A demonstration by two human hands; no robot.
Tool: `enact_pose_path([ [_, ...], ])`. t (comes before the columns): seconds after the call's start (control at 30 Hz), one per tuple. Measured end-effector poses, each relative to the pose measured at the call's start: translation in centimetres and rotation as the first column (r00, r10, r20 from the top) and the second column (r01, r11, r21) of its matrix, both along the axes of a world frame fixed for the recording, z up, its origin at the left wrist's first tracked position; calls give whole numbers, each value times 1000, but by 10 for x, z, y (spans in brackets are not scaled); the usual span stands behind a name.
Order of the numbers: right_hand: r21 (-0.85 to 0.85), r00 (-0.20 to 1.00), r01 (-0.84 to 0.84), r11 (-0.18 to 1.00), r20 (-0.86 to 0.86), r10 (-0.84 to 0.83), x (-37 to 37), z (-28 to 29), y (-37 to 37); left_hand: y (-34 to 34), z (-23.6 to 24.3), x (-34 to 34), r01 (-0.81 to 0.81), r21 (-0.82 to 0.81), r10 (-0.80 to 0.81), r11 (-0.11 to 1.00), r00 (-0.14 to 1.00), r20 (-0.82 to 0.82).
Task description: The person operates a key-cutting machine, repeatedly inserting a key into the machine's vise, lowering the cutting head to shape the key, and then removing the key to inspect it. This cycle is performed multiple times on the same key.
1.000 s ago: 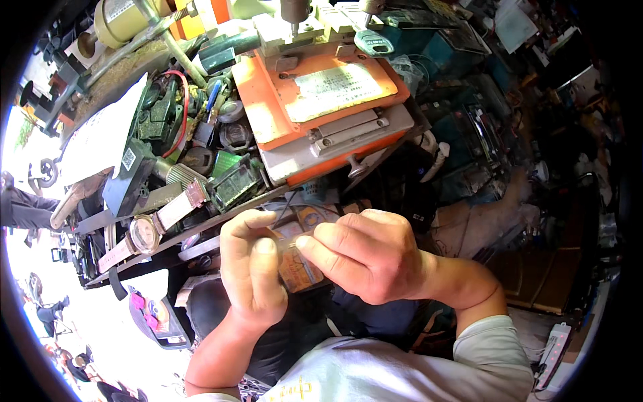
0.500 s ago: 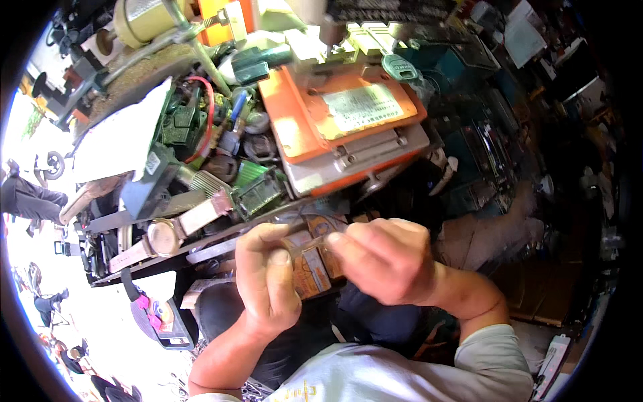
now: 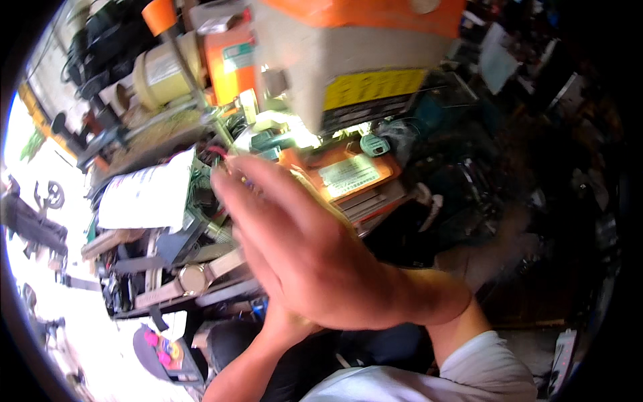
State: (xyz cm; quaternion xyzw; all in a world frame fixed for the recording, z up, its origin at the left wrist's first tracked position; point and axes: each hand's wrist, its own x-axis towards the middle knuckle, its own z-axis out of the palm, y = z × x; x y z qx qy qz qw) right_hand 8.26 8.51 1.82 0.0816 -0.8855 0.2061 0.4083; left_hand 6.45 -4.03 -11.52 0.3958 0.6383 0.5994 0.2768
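My right hand is raised large in the middle, slightly blurred. Its fingers stretch side by side toward the upper left, and nothing plain shows between them. Behind it my left hand shows only near the wrist; its fingers are hidden. Past the right hand's fingers is the orange machine base with a pale label plate, partly covered by that hand. A round-faced wristwatch with a tan strap lies on the bench to the left of the hands.
A grey-and-orange machine housing with a yellow label hangs over the base. Left of it stand a cream cylindrical motor and a white sheet or bag over cluttered tools. A grey bin with pink items stands lower left.
My hands were apart, fingers pinched toward each other above a wooden-looking block. Now the right hand is higher, further left, with fingers straightened, and covers the left. The view has tilted up.
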Motion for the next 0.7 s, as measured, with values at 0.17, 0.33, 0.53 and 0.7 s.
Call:
enact_pose_path([
  [0.17, -154, 946, 323, 934, 63, -317, 68, -10, 44, -8, -11, -6, 164, -84, -128, 983, 935, 330],
  [0.33, -326, 845, 533, 781, 161, -510, 44, -9, 190, 9, -14, 4, 275, -1, -269, 962, 942, 202],
  [0.53, -174, 434, 518, 837, 897, -83, -13, 25, 206, 10, -13, 10, 221, -121, -235, 968, 965, -118],
  [0.7, -6, 868, 305, 952, 412, -276, -9, -30, 227, 8, -14, 10, 172, -143, -179, 975, 983, -41],
])
